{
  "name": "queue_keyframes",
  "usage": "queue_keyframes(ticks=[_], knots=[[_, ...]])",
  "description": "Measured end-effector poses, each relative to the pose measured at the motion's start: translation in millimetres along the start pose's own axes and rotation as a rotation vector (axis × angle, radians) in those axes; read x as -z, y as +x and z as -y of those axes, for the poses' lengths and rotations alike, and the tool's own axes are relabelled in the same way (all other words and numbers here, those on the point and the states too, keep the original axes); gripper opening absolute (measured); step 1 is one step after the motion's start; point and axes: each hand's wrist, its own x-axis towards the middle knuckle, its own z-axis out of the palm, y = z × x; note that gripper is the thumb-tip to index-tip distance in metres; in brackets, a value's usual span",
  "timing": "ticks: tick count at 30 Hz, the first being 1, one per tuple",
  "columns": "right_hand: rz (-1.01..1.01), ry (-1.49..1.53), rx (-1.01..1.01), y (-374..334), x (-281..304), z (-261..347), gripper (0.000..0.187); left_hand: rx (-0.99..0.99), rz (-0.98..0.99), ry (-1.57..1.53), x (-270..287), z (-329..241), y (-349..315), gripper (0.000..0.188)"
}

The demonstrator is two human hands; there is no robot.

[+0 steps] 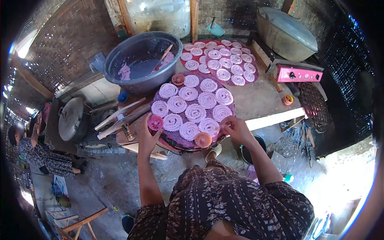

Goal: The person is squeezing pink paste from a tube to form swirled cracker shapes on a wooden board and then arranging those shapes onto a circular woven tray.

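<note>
At the left rim of a round purple mat [205, 80], my left hand [147, 136] is closed around a small pink round piece with dark openings [155, 122]. My right hand [237, 130] is at the mat's right front edge, its fingers curled together; whether anything is between them is hidden. Several pale pink dough spirals [195, 113] lie spread over the mat. An orange-brown round cup [203, 139] rests at the front edge, over part of a spiral. Another reddish cup [178, 79] sits at the mat's back left.
A large dark basin [116, 76] with pink dough and a wooden spoon [163, 58] stands back left. Behind lie more spirals on red mats [209, 66]. A pink stove panel [300, 75] and big lidded pot [280, 36] are right. Another person [44, 154] is far left.
</note>
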Motion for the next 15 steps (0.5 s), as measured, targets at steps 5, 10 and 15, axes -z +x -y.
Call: queue_keyframes(ticks=[5, 10, 15], knots=[[0.046, -0.236, 0.087, -14, -45, 26, 0.023, -0.006, 0.019, -0.008, -4, 10, 1, 0.073], [-0.031, -0.191, -0.002, -15, -34, 19, 0.019, 0.143, -0.034, -0.192, 5, 2, -5, 0.068], [-0.223, -0.316, 0.034, 1, 17, 6, 0.017, 0.225, -0.107, -0.323, 28, 17, -14, 0.065]])
